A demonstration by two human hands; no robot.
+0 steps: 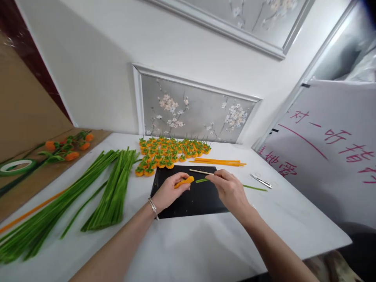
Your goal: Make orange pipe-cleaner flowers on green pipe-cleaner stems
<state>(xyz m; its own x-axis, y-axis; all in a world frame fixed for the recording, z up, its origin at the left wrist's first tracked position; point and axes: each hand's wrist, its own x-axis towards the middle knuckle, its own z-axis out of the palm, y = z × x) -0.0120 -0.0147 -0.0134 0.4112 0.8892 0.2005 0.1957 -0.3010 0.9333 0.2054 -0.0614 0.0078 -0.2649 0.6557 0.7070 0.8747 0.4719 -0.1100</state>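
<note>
My left hand (169, 192) is closed on a folded orange pipe cleaner (185, 182), which sticks out past the fingertips. In my right hand (230, 190), thumb and fingers pinch a thin pale wooden stick (201, 171) that points left. A green pipe cleaner (255, 188) passes beneath the right hand, its short end (201, 180) showing on the left; whether the fingers touch it I cannot tell. Both hands are above a black mat (190, 201). Behind it stand rows of small orange pumpkin-like pieces (167, 150) with green tops.
Bundles of green pipe cleaners (110, 196) lie at left. Orange pipe cleaners (219, 161) lie behind the mat, and small scissors (261, 181) to the right. On a brown board, green tape (17, 167) sits near orange flowers (72, 156). A wall (96, 78) closes off the back.
</note>
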